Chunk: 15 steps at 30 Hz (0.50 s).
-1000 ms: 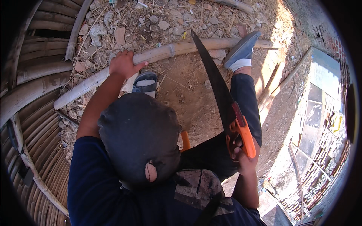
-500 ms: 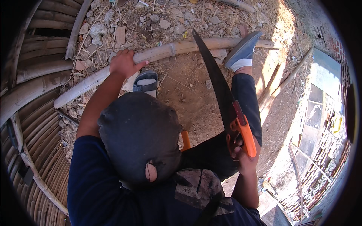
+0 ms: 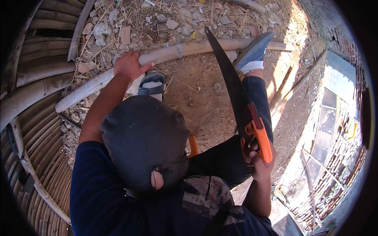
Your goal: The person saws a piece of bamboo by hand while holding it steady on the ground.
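My left hand [image 3: 128, 67] grips a long bamboo pole [image 3: 165, 53] near its left part, the fingers over its far side and the thumb along the top. In my right hand [image 3: 260, 163] is a hand saw [image 3: 230, 80], held by its orange handle. Its dark toothed blade points up and away, with the tip appearing over the pole in this view; whether it touches the bamboo I cannot tell. My right foot in a grey shoe [image 3: 255, 49] lies across the pole's right part. The left foot, in a dark sandal [image 3: 151, 84], is just on the near side of the pole.
Rubble and straw [image 3: 173, 25] cover the ground beyond the pole. A bamboo slat wall [image 3: 43, 157] runs along the left. To the right, a thin pole [image 3: 301, 82] lies near a brick wall [image 3: 334, 196]. Something orange [image 3: 193, 146] shows partly beside my leg.
My right hand has shifted slightly right with the saw, and the blade tip has moved a little right and farther away. The left hand and the bamboo pole stay nearly in place.
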Available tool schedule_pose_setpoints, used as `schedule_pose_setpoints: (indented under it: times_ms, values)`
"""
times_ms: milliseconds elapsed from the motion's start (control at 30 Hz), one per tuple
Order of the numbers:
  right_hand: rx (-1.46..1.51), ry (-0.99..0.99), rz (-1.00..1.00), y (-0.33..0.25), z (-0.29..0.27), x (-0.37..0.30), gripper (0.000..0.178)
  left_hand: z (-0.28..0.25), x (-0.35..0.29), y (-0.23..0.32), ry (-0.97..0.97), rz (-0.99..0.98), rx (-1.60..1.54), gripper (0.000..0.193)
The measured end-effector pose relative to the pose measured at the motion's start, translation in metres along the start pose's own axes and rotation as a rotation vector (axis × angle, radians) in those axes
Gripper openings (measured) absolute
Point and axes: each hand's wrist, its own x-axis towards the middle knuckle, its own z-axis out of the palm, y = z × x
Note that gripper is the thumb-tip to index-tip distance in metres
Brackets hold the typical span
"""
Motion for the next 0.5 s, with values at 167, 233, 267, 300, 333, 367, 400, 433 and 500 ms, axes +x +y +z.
schedule_pose_setpoints:
  times_ms: [167, 233, 267, 300, 333, 367, 400, 433, 500]
  values:
    - [0.012, -0.028, 0.011, -0.0011, 0.0000, 0.0009, 0.024, 0.0011, 0.0008, 0.0004, 0.002, 0.004, -0.004, 0.085]
    - [0.020, -0.030, 0.018, -0.0008, 0.0005, 0.0005, 0.024, -0.0002, 0.0007, 0.0013, -0.003, 0.003, -0.001, 0.086]
    - [0.024, -0.030, 0.022, -0.0006, 0.0006, 0.0001, 0.024, 0.0002, 0.0012, 0.0018, -0.002, 0.008, -0.002, 0.087]
    - [0.023, -0.026, 0.018, -0.0006, 0.0006, -0.0004, 0.023, 0.0008, 0.0020, 0.0020, -0.001, 0.012, -0.003, 0.087]
    - [0.022, -0.028, 0.012, -0.0001, 0.0005, 0.0001, 0.023, 0.0010, 0.0015, 0.0012, 0.000, 0.012, -0.003, 0.088]
    - [0.021, -0.029, 0.007, 0.0005, 0.0004, 0.0006, 0.023, 0.0009, 0.0010, 0.0007, -0.002, 0.009, -0.001, 0.088]
    - [0.018, -0.036, 0.009, 0.0011, -0.0003, 0.0012, 0.023, 0.0006, 0.0005, 0.0003, -0.005, 0.006, 0.001, 0.088]
    - [0.013, -0.040, 0.012, 0.0013, -0.0016, 0.0016, 0.022, 0.0003, 0.0007, 0.0006, -0.008, 0.006, 0.001, 0.088]
    - [0.004, -0.044, 0.031, 0.0022, -0.0041, 0.0012, 0.022, -0.0005, 0.0008, 0.0006, -0.017, 0.002, -0.001, 0.088]
